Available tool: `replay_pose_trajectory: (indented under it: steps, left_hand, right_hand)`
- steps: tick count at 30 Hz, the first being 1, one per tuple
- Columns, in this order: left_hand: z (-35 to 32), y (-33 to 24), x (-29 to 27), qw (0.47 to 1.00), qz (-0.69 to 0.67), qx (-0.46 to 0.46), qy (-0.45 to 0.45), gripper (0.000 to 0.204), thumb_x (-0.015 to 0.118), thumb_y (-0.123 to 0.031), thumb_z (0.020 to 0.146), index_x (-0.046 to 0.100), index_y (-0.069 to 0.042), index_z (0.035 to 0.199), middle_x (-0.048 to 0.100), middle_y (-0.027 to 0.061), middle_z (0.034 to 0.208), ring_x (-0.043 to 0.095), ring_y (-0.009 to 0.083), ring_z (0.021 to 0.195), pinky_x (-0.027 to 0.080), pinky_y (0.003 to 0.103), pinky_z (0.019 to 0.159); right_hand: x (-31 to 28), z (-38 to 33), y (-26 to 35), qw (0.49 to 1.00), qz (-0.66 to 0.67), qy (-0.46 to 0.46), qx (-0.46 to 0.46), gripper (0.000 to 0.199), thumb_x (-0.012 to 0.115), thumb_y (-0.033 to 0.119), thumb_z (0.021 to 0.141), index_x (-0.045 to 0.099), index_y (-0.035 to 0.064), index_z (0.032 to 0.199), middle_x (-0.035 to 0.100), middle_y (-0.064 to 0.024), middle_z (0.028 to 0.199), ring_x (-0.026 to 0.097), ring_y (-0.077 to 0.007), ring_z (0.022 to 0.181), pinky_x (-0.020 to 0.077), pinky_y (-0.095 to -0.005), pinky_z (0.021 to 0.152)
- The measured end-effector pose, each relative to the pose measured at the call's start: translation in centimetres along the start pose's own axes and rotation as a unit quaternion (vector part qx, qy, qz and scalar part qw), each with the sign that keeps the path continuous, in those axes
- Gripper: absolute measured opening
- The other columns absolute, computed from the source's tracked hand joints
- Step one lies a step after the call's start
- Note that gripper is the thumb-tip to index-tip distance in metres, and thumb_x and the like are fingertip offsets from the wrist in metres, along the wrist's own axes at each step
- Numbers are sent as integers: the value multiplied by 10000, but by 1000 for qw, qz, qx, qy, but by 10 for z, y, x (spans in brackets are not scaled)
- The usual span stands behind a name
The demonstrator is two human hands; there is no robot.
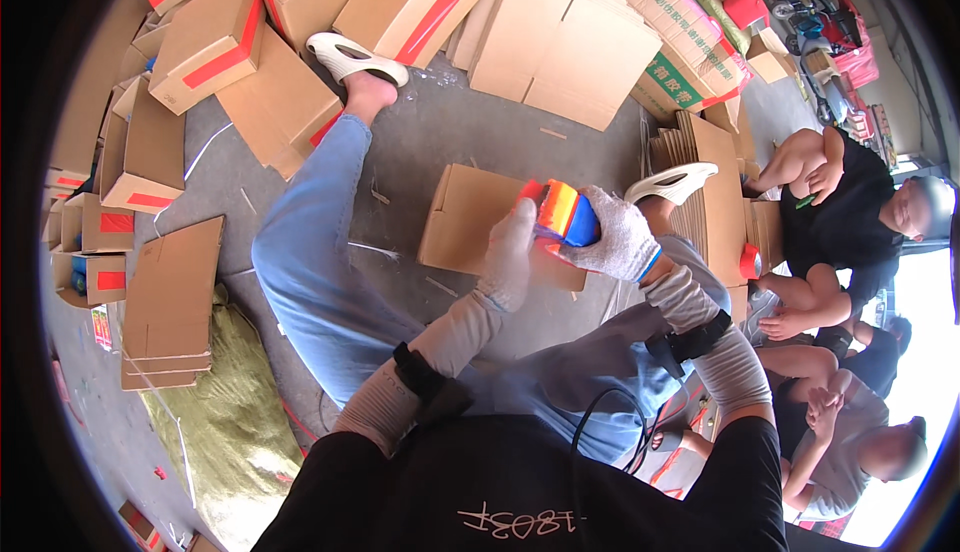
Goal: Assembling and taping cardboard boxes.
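Tape dispenser, red-orange-blue, held up in front of the person's chest, over the small cardboard box lying on the concrete floor between the outstretched legs in blue jeans.

Right hand, in a grey knit glove, clenched around the dispenser's right side, fingers wrapped over the top. Left hand, also gloved, fingers mostly straight, loosely curled, pressed against the dispenser's left edge; looks like it is touching or picking at the tape end, exact contact too small to tell.

To do this well, judging by the pose: keep the right-hand grip firm so the roll does not spin, free the tape end with the left fingertips, and keep the box square underneath.

Around: white sandals on both feet, heaps of taped boxes with red tape at upper left, flat cardboard sheets at top, a stack of folded cartons at left, a greenish woven sack beside it. Other people sit at right, their hands busy with their own things.
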State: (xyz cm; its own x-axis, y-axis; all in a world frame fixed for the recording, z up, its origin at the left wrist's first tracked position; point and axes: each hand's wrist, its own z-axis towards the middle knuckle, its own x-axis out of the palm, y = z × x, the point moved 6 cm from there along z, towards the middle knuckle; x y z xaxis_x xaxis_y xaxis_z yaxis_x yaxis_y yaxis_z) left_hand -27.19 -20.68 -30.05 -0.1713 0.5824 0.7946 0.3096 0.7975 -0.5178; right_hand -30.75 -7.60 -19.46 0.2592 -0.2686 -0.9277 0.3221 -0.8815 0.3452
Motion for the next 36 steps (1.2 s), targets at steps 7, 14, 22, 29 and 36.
replay_pose_trajectory:
  steps: [7, 14, 22, 29, 36]
  left_hand:
    - [17, -46, -13, 976, -89, 119, -157, 295, 640, -259, 1011, 643, 2, 1148, 692, 117, 1052, 696, 214, 958, 584, 366, 841]
    - [55, -79, -192, 952, 58, 39, -299, 396, 646, -348, 991, 608, -40, 1237, 689, 126, 1160, 664, 258, 1100, 550, 456, 929]
    - [85, -13, -241, 838, 498, -131, -184, 698, 671, -324, 921, 417, 41, 1459, 508, 240, 1460, 448, 308, 1392, 379, 375, 1120]
    - [36, -51, -40, 457, 848, 251, 96, 751, 523, -249, 930, 250, -1, 1583, 267, 227, 1638, 248, 394, 1523, 182, 490, 1249]
    - [45, -36, 4, 372, 906, 189, 69, 850, 544, -366, 902, 212, -7, 1597, 210, 171, 1670, 144, 339, 1562, 100, 491, 1264]
  right_hand:
    - [-6, 4, 8, 997, 3, 76, 12, 732, 835, 430, 700, 561, 54, 1266, 723, -213, 929, 726, -393, 866, 592, -448, 758]
    - [-1, 18, 11, 994, -4, 106, -17, 660, 823, 381, 718, 595, 60, 1247, 731, -160, 968, 732, -328, 910, 587, -419, 795]
    - [-12, 9, 13, 996, -11, 74, -43, 634, 839, 343, 689, 622, 74, 1220, 726, -175, 954, 736, -326, 860, 594, -411, 780]
    - [3, 23, 28, 993, 21, 112, -41, 552, 786, 338, 684, 618, 63, 1131, 718, -194, 956, 706, -380, 940, 565, -464, 831]
    - [48, 63, 33, 961, -164, 223, 1, 326, 819, 244, 649, 751, 93, 931, 760, -147, 959, 734, -314, 986, 591, -415, 810]
